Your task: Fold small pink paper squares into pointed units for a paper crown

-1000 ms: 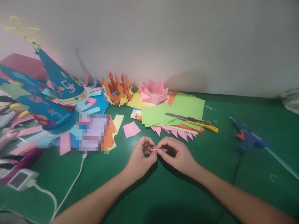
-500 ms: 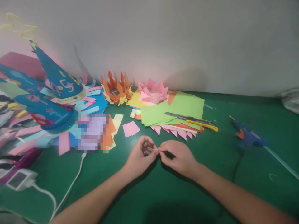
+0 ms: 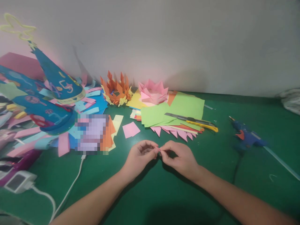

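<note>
My left hand (image 3: 142,156) and my right hand (image 3: 177,157) meet fingertip to fingertip over the green table. Between their pinched thumbs and forefingers is a small piece of pink paper (image 3: 158,149), mostly hidden by the fingers. Its shape is too small to make out. Just beyond my left hand lie flat pink paper squares (image 3: 131,129). Past my right hand, pink paper triangles (image 3: 178,132) stick out from under green sheets (image 3: 154,115).
A yellow box cutter (image 3: 199,122) rests on the sheets. Behind stand a pink paper crown (image 3: 153,91) and an orange one (image 3: 117,90). A blue glue gun (image 3: 249,135) lies at right. Decorated blue cone hats (image 3: 56,75) and a white cable (image 3: 78,175) are at left.
The fingers of my left hand have straightened a little and closed in toward the pink paper. My right hand has hardly moved.
</note>
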### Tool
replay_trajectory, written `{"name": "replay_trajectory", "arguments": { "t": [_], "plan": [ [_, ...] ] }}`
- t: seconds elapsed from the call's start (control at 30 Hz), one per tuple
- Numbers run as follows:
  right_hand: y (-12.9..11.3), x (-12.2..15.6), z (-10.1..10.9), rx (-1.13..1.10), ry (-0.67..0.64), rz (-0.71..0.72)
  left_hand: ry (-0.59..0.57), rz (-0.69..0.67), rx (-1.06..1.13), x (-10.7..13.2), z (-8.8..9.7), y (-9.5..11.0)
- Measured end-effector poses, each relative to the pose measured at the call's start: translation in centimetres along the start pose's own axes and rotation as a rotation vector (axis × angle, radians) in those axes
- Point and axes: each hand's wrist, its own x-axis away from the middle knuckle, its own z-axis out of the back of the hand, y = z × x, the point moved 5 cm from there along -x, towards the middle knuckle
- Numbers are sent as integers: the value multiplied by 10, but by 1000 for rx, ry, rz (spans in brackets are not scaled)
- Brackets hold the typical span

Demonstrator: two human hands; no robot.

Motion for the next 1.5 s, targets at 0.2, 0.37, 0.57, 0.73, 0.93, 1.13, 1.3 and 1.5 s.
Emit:
{"name": "replay_trajectory", "arguments": {
  "t": [0.2, 0.37, 0.57, 0.73, 0.93, 1.13, 1.3, 1.5],
  "plan": [
    [-2, 1, 0, -18, 7, -4, 35, 22, 35, 0, 0, 1],
    [-4, 2, 0, 22, 20, 50, 21, 38, 63, 0, 0, 0],
    [-7, 2, -3, 58, -23, 83, 22, 39, 63, 0, -2, 1],
    [-9, 2, -4, 52, -2, 102, 9, 43, 125, 0, -4, 0],
    [-3, 3, 0, 39, 42, 79, -51, 97, 92, 0, -4, -3],
    [-4, 0, -1, -78, -23, 49, -66, 33, -31, 1, -3, 2],
    [1, -2, -4, -339, -60, -156, -58, -31, -84, -1, -1, 3],
    [9, -7, -9, -445, -184, -385, -46, -72, -208, -3, 3, 3]
  ]
}}
